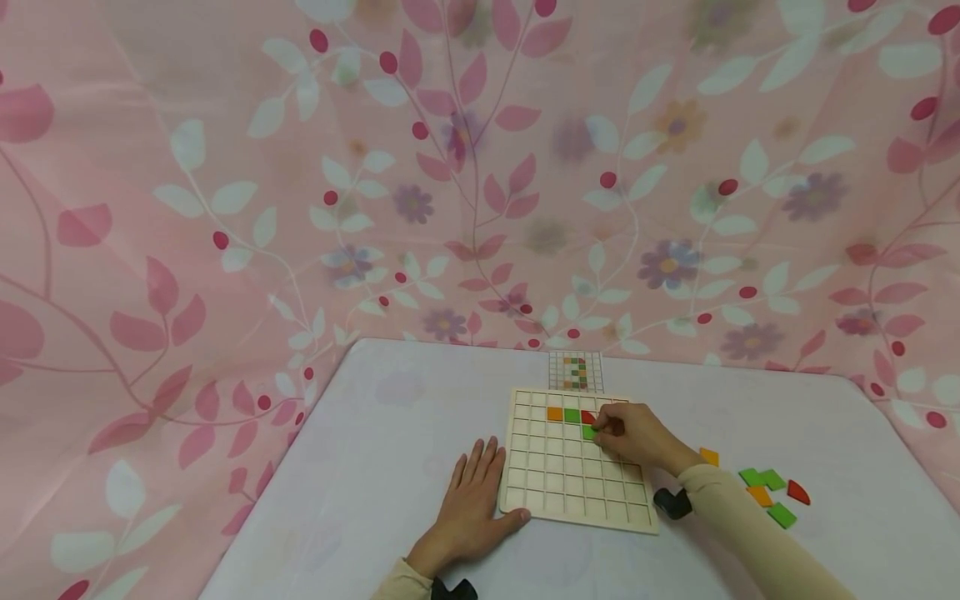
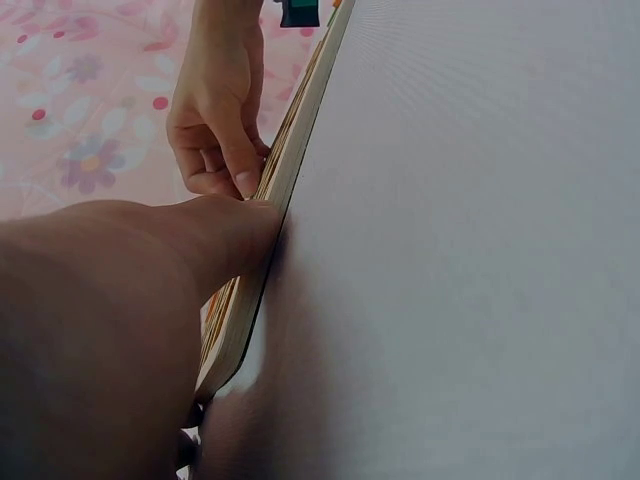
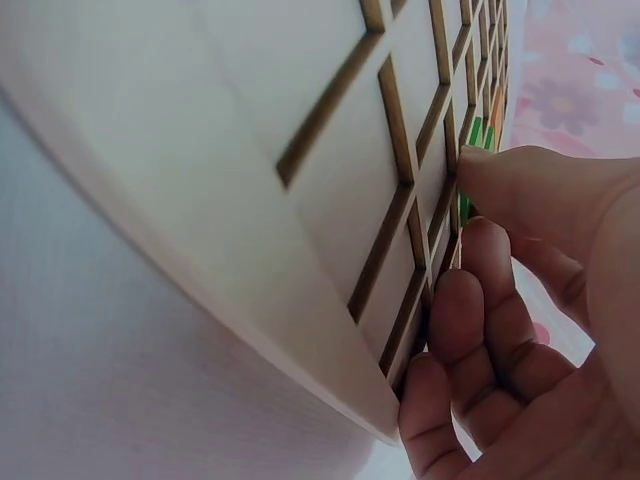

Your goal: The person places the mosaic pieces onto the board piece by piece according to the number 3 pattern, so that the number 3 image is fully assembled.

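Note:
A pale wooden grid board (image 1: pixel 570 483) lies on the white table. Along its upper rows sit an orange square tile (image 1: pixel 555 414), a green square tile (image 1: pixel 572 416) and a red rounded tile (image 1: pixel 587 417). Just below the red one is another green tile (image 1: pixel 588 432), pinched by the thumb and fingertips of my right hand (image 1: pixel 637 435) at the board; its green edge (image 3: pixel 464 208) shows between them in the right wrist view. My left hand (image 1: pixel 470 504) rests flat beside the board's left side, fingers straight, its thumb (image 2: pixel 245 230) on the near edge.
Loose green, orange and red tiles (image 1: pixel 782 515) lie right of the board, partly near the right forearm. A small printed grid card (image 1: pixel 576 358) with coloured cells lies behind the board. A pink floral curtain (image 1: pixel 480 208) hangs behind the table (image 1: pixel 360 467).

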A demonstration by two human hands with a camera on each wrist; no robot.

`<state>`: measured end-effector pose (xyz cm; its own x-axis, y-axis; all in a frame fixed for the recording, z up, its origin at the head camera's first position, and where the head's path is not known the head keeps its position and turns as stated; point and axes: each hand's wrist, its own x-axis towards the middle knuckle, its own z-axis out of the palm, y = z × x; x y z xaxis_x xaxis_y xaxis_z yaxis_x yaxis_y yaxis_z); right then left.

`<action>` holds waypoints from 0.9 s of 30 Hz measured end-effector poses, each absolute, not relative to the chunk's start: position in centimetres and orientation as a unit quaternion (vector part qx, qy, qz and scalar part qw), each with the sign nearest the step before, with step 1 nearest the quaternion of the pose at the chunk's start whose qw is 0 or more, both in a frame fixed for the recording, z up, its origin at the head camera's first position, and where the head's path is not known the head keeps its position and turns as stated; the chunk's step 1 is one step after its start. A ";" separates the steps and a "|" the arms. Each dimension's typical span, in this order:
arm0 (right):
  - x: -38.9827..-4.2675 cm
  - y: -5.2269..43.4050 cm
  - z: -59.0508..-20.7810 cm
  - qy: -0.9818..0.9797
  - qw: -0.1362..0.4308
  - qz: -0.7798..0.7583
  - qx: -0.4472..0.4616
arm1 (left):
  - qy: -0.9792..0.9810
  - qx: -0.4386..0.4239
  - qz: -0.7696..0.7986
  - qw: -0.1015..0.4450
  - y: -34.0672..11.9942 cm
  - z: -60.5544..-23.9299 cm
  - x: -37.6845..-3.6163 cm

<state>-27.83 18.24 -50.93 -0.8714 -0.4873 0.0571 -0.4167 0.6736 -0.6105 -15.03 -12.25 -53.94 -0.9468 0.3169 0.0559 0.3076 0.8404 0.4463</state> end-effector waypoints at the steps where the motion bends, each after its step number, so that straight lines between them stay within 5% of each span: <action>1: -27.8 18.3 -50.9 0.912 0.057 -0.322 -0.246 | 0.959 0.163 0.232 0.010 -12.3 -53.9 -15.0; 27: -27.6 17.9 -50.7 0.919 0.066 -0.310 -0.233 | 0.964 0.155 0.216 0.018 -12.2 -54.1 -15.1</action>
